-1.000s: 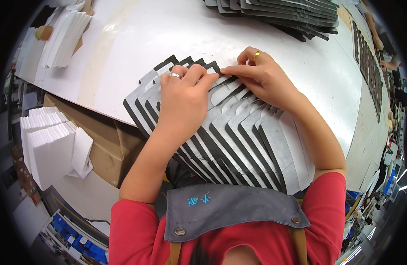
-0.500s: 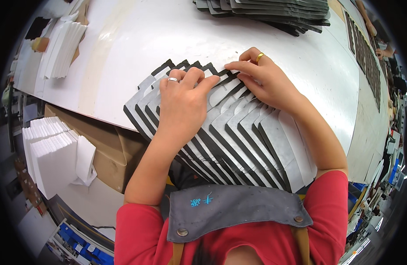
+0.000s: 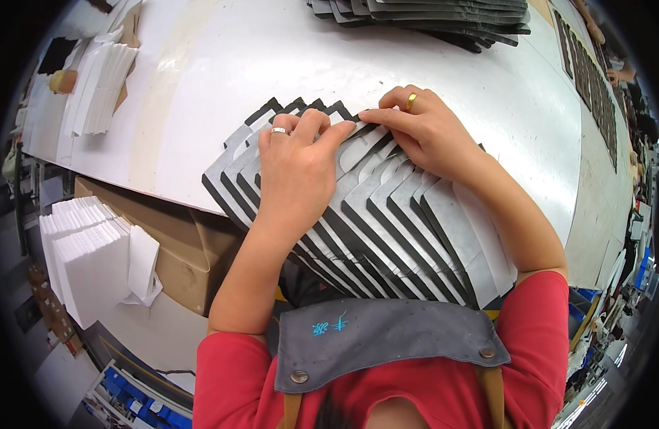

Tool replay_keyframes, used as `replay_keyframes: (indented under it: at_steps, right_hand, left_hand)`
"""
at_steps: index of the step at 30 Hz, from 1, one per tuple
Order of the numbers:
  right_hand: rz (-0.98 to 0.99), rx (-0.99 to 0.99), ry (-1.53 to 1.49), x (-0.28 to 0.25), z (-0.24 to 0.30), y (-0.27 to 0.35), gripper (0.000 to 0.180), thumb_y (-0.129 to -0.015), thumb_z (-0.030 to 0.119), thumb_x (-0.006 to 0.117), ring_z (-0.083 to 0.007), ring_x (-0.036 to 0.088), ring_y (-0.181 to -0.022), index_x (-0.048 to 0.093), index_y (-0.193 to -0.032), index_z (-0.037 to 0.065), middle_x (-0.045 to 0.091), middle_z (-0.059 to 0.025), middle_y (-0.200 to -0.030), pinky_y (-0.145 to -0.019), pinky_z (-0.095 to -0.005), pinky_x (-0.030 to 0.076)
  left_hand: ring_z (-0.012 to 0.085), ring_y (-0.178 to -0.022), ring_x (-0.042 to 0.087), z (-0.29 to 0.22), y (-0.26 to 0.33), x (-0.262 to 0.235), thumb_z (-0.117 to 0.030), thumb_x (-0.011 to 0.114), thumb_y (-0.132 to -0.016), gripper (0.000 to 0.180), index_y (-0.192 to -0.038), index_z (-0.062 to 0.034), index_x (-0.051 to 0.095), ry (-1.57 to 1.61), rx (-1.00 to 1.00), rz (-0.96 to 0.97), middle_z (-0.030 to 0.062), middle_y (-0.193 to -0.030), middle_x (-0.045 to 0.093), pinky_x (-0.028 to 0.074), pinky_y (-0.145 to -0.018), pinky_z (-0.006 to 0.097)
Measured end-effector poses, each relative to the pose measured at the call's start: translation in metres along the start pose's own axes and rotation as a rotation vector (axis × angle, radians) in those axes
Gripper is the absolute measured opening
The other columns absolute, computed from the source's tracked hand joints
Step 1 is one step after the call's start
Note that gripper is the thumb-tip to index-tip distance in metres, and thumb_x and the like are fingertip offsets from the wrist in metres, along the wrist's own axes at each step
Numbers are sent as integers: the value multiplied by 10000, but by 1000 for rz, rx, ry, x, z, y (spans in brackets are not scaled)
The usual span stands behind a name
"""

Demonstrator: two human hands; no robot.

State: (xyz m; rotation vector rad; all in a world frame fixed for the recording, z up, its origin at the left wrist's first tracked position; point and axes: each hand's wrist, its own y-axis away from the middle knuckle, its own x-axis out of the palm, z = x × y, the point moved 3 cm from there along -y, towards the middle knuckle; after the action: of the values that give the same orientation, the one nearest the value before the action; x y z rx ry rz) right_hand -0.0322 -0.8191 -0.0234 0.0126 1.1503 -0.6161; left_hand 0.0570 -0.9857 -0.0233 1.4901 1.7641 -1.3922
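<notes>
Left hand (image 3: 298, 171) rests, fingers bent, on a fanned stack of panels (image 3: 386, 218); hold cannot be told. Stack lies at the near side of the white table (image 3: 215, 64); faces pale grey, edges black, layers stepped like shingles; right hand (image 3: 431, 132), finger and thumb narrowly parted, meets a far black edge; grip likewise unclear.

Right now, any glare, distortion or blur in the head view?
Head view: bright sheen on the white tabletop beyond the right hand; head view: fisheye, black corners, straight edges bowing toward the rim; head view: left hand, right hand and fanned grey-and-black pieces read clearly, while the clutter at far right looks squeezed and soft.
</notes>
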Motion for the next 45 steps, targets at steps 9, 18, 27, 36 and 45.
replay_keyframes:
  at_steps: [9, 18, 27, 36, 45]
  right_hand:
    - [-67, 240, -330, -6, -7, -26, 214, -854, 66, 589, -226, 604, -734, 639, -1061, 77, 636, -100, -890, -681, -333, 491]
    - [157, 310, -377, 14, 1, -59, 232, -853, 53, 604, -140, 531, -715, 631, -1083, 64, 597, -47, -885, -650, -274, 463]
    - [115, 145, -423, 13, 0, -47, 238, -846, 3, 580, -132, 487, -689, 687, -1042, 86, 526, -40, -847, -615, -269, 415]
    - [24, -45, -165, 7, 8, -34, 268, -763, -25, 637, -244, 553, -772, 716, -977, 115, 572, -87, -873, -684, -352, 456]
    - [30, 188, -325, 6, 3, -24, 359, -834, -45, 575, -223, 526, -820, 665, -1138, 124, 522, -85, -949, -725, -312, 453]
  left_hand:
    - [259, -847, 528, 10, -3, -12, -15, 573, -838, 223, -1034, -79, 659, 384, -227, 54, 49, -911, 571, 400, -779, 385]
    - [305, -956, 498, 26, 4, -16, -39, 587, -845, 215, -1054, -45, 635, 236, -289, 14, 111, -1005, 548, 417, -850, 397]
    - [285, -920, 498, 28, 3, -16, -22, 588, -829, 202, -1011, -67, 663, 268, -221, 22, 94, -986, 545, 400, -826, 391]
    - [252, -864, 519, 20, 6, -15, 17, 589, -830, 221, -1005, -73, 689, 77, -87, 4, 58, -901, 590, 393, -782, 352]
    - [230, -844, 510, 18, 6, -13, 39, 577, -791, 261, -989, -92, 685, 41, -15, -25, 17, -887, 567, 364, -739, 351]
